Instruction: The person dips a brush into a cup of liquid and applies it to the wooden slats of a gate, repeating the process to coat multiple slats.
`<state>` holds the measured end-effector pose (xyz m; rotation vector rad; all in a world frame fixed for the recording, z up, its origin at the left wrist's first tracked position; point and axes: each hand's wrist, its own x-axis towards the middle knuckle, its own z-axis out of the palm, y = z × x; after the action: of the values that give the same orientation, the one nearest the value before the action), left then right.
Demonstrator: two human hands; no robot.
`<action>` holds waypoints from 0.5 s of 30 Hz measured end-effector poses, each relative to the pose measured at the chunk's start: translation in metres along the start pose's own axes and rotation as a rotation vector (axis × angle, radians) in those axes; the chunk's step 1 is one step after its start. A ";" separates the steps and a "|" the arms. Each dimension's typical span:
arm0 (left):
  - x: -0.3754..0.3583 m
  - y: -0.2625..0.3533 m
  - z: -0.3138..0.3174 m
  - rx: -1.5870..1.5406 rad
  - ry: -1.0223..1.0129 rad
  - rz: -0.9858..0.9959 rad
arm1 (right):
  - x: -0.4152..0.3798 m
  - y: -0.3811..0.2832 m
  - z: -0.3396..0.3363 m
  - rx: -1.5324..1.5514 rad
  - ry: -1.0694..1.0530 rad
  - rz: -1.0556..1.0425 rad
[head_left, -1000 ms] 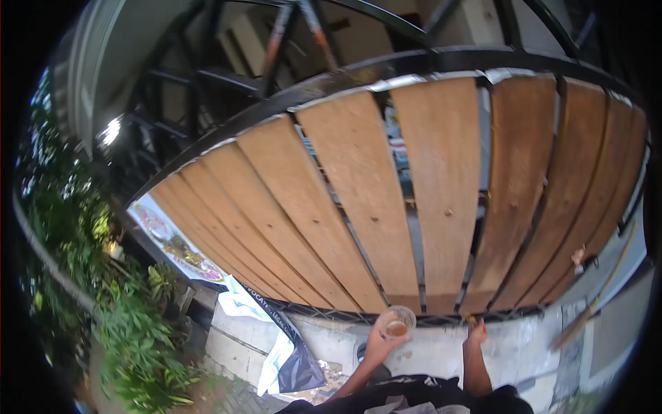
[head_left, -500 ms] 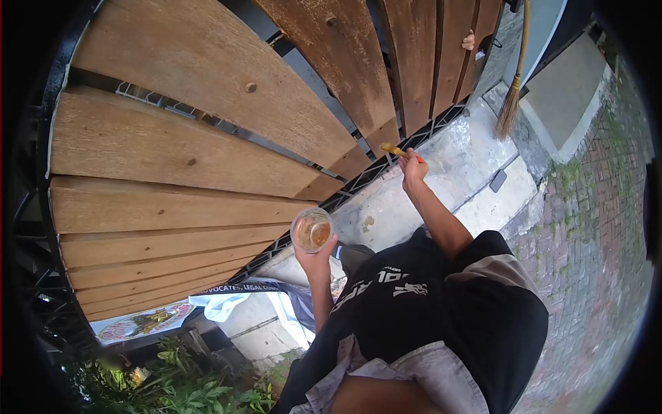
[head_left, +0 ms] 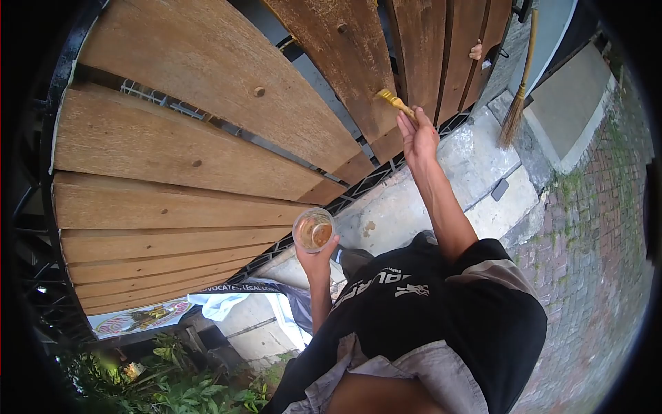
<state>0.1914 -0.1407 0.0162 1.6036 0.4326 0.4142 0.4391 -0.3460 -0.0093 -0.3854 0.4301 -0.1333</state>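
Note:
My left hand (head_left: pixel 317 261) is wrapped round a clear plastic cup (head_left: pixel 314 230) with a little amber liquid at its bottom. My right hand (head_left: pixel 419 140) grips a paintbrush (head_left: pixel 396 103) by its handle, its yellowish head pointing up and left. The bristles overlap the lower part of a dark brown wooden plank (head_left: pixel 345 62). To the left of that plank fan out paler wooden planks (head_left: pixel 186 127), dry-looking, with round plugs in them. Planks toward the right are dark as well.
Another person's fingers (head_left: pixel 476 50) show at a plank gap, upper right. A broom (head_left: pixel 514 114) leans beside the concrete ledge (head_left: pixel 441 186), where a dark flat rectangle (head_left: pixel 499 190) lies. Black metal framing (head_left: pixel 47 138) edges the planks. A banner (head_left: pixel 145 319) and plants (head_left: pixel 186 386) are lower left.
My right hand has moved up with the paintbrush, from the lower ends of the planks onto the dark plank. My left hand keeps the cup in nearly the same place.

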 end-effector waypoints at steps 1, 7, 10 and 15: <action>0.001 0.001 0.001 0.000 -0.010 -0.003 | -0.013 -0.010 0.016 -0.003 0.000 0.002; 0.009 0.001 0.011 -0.006 -0.039 0.035 | -0.045 -0.011 0.029 -0.920 -0.489 -1.143; 0.012 -0.006 0.009 0.017 -0.038 0.068 | -0.015 0.026 -0.024 -1.155 -0.664 -1.190; 0.007 -0.010 0.005 -0.076 -0.005 0.042 | 0.009 0.053 -0.089 -1.387 -0.743 -1.149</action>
<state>0.2001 -0.1408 0.0058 1.5422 0.3756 0.4534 0.4117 -0.3292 -0.1076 -1.9544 -0.5822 -0.7851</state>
